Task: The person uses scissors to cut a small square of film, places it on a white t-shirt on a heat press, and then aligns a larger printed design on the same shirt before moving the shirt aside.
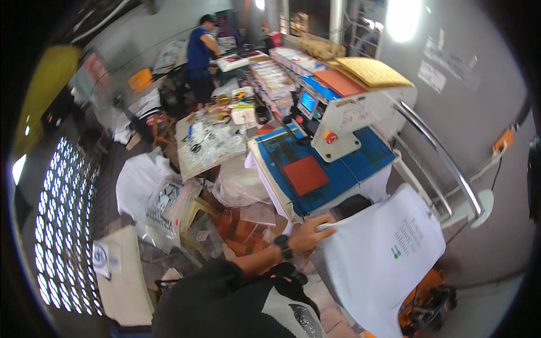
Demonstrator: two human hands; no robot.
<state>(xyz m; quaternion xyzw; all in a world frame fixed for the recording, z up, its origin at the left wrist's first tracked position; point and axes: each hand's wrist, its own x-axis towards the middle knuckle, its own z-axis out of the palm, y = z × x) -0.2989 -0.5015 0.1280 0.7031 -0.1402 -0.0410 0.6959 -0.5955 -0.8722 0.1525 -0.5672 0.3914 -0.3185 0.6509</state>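
My left hand [309, 234], with a dark watch on its wrist, reaches across the middle of the view. Its fingers are closed on the upper left edge of a white cloth [375, 248], which looks like a shirt. Small dark lettering and a little green mark are printed on the cloth, and it hangs down toward the lower right. Beyond it is a heat press [352, 146] with a blue pad [360, 155] and a red-brown square sheet [306, 175] lying on that pad. My right hand does not show.
Left of the press, a cluttered table [189, 160] holds scissors and tape rolls. Bagged white cloth [160, 208] sits on a yellow stool. Another person [198, 56] works at the far table. A metal handle bar [442, 152] curves out at right, above orange equipment [425, 301].
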